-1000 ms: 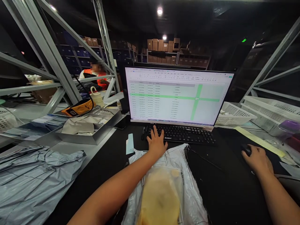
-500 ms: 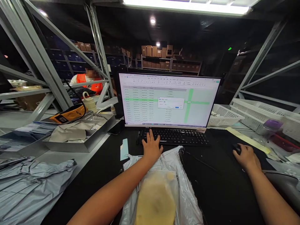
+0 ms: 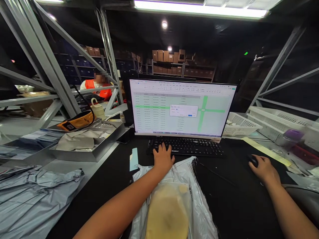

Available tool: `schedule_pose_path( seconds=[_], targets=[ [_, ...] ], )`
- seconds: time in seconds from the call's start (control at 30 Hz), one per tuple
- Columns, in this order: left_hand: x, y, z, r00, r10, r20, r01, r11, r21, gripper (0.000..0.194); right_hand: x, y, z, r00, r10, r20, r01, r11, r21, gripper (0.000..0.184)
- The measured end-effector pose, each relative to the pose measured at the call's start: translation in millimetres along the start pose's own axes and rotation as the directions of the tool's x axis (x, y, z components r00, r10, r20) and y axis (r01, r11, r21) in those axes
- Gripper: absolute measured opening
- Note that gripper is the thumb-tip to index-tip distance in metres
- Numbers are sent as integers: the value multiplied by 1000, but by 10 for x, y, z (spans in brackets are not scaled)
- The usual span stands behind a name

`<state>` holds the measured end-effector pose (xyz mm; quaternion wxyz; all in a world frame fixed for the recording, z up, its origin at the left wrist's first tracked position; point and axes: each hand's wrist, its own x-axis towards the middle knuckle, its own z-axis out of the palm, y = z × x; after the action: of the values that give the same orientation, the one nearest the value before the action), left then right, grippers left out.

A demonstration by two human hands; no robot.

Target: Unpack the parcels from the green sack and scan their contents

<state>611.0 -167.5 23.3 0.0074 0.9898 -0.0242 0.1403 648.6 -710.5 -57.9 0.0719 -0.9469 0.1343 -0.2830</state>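
Observation:
My left hand [image 3: 162,160] rests with spread fingers on the left part of a black keyboard [image 3: 194,148]. At the right, my right hand [image 3: 266,169] is curled over a black computer mouse [image 3: 253,160]. Behind the keyboard stands a monitor [image 3: 154,122] showing a spreadsheet with green highlighted bands and a small dialog box. Below my left forearm lies a white plastic mailing bag [image 3: 201,205], and on it a clear bag [image 3: 166,212] with something flat and yellowish inside.
Grey plastic mailing bags [image 3: 37,196] lie at the left, near an open grey box [image 3: 97,151] with cloth pieces. White perforated baskets [image 3: 244,124] stand at the right. A person in an orange vest [image 3: 107,94] is beyond the metal frame. A dark rounded object sits at the right edge.
The view has shifted slightly. My left hand's fingers have shifted a little on the keyboard, while my right hand stays on the mouse. The dialog box remains on the screen.

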Motion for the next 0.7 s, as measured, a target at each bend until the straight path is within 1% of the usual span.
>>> schedule_pose_path(
  seconds=[0.1, 0.17, 0.2, 0.27, 0.3, 0.37, 0.4, 0.47, 0.5, 0.53, 0.57, 0.63, 0.67, 0.7],
  targets=[
    [0, 2, 1, 1000, 4, -5, -4, 1000, 1, 61, -17, -82, -113, 998, 21, 55, -19, 999, -44, 60],
    [0, 4, 8, 1000, 4, -18, -4, 1000, 4, 60, -33, -171, -226, 995, 52, 84, -42, 993, -110, 63],
    [1, 4, 13, 1000, 5, -26, -5, 1000, 5, 60, -41, -228, -291, 996, 55, 77, -44, 989, -145, 63],
    [4, 2, 24, 999, 9, -38, -9, 1000, 8, 60, -56, -377, -431, 999, 28, 14, -25, 982, -186, 61],
    [5, 0, 29, 999, 11, -42, -11, 1000, 9, 60, -61, -476, -504, 1000, 6, -28, -11, 984, -180, 58],
    [6, -5, 38, 999, 15, -51, -15, 1000, 12, 59, -73, -745, -650, 995, -44, -86, 36, 995, -97, 53],
    [5, -7, 41, 998, 17, -56, -16, 1000, 14, 59, -82, -922, -717, 994, -77, -82, 75, 997, -27, 50],
    [3, -12, 45, 998, 22, -65, -22, 1000, 8, 59, -119, -1362, -826, 984, -176, -16, 176, 975, 135, 45],
    [2, -14, 46, 998, 26, -65, -26, 1000, 2, 59, -149, -1615, -858, 968, -246, 41, 233, 950, 206, 43],
    [2, -16, 46, 998, 29, -63, -29, 1000, -5, 58, -183, -1879, -871, 942, -323, 95, 289, 920, 264, 42],
    [2, -19, 46, 998, 32, -58, -32, 999, -12, 58, -221, -2142, -864, 905, -400, 143, 344, 887, 310, 42],
    [2, -23, 43, 998, 31, -48, -32, 999, -24, 58, -282, -2618, -792, 807, -545, 227, 449, 816, 363, 46],
    [2, -26, 40, 998, 29, -47, -30, 999, -29, 58, -299, -2813, -737, 768, -585, 259, 484, 796, 363, 48],
    [1, -30, 35, 999, 26, -47, -27, 999, -35, 59, -304, -2972, -677, 743, -607, 284, 507, 786, 353, 51]
  ],
)
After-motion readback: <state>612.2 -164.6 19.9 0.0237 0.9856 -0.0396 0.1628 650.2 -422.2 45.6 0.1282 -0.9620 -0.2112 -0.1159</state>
